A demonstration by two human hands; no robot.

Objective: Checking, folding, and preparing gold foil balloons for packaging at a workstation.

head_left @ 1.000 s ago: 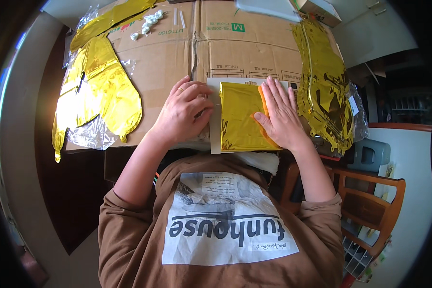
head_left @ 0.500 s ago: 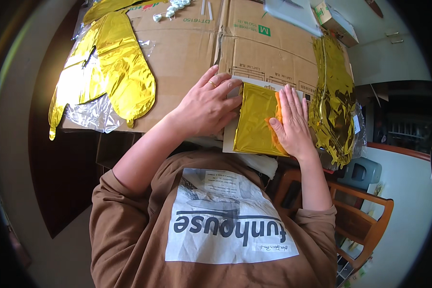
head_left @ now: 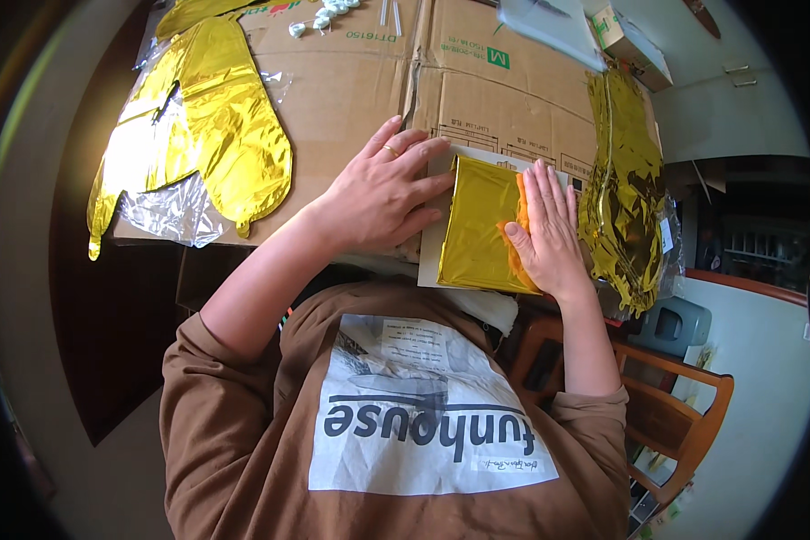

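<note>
A gold foil balloon [head_left: 479, 229], folded into a flat rectangle, lies on a pale card [head_left: 430, 245] near the table's front edge. My right hand [head_left: 549, 229] rests flat, fingers stretched out, over an orange cloth [head_left: 520, 247] along the right side of the folded foil. The cloth is mostly hidden under the palm. At the left edge of the foil is my left hand [head_left: 382, 193], fingers spread, a fingertip reaching the card and foil. It grips nothing.
Flattened cardboard [head_left: 351, 99] covers the table. An unfolded gold foil balloon [head_left: 234, 117] lies on clear plastic [head_left: 175, 213] at left. A stack of gold foil [head_left: 623, 180] hangs over the right edge. Small white pieces [head_left: 324, 18] and a box [head_left: 630, 45] sit farther back. A wooden chair [head_left: 675, 414] stands at right.
My left hand has shifted slightly left, away from the foil. My right hand stays almost still on the orange cloth.
</note>
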